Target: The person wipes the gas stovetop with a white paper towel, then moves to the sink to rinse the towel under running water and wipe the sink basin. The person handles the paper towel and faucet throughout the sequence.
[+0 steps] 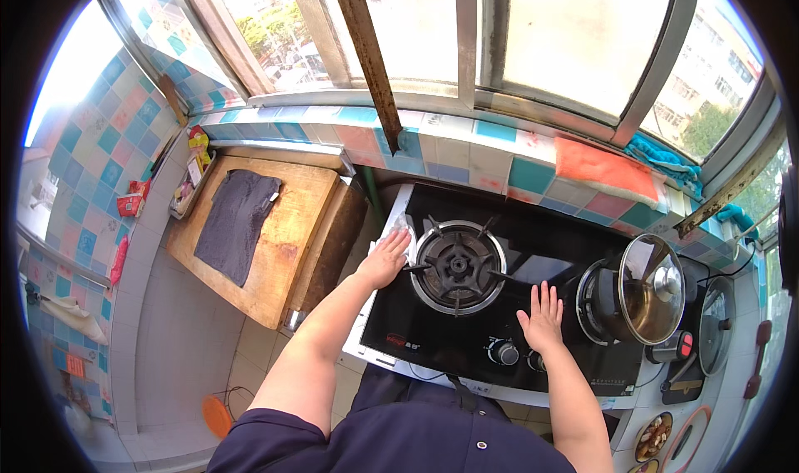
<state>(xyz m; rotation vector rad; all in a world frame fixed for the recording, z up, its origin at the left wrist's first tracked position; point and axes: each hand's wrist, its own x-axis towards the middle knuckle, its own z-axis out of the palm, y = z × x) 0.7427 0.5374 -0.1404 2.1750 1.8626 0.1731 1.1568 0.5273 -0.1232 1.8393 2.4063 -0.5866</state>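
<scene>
My left hand (385, 261) lies with stretched fingers on a crumpled white wipe (401, 225) at the left edge of a black glass gas stove (433, 319). Part of the wipe is hidden under the fingers. Just right of it is the left burner (457, 265), with a dark pan support and a metal ring. My right hand (543, 316) rests flat on the stove top, fingers spread, nothing in it. A control knob (503, 351) is just left of that wrist; a second one is partly covered by it.
A pot with a glass lid (651, 288) stands on the right burner. At left, a dark cloth (237, 223) lies on a wooden board (287, 252). An orange towel (603, 170) covers part of the tiled sill. Another lid (716, 327) and food dishes (653, 436) are at right.
</scene>
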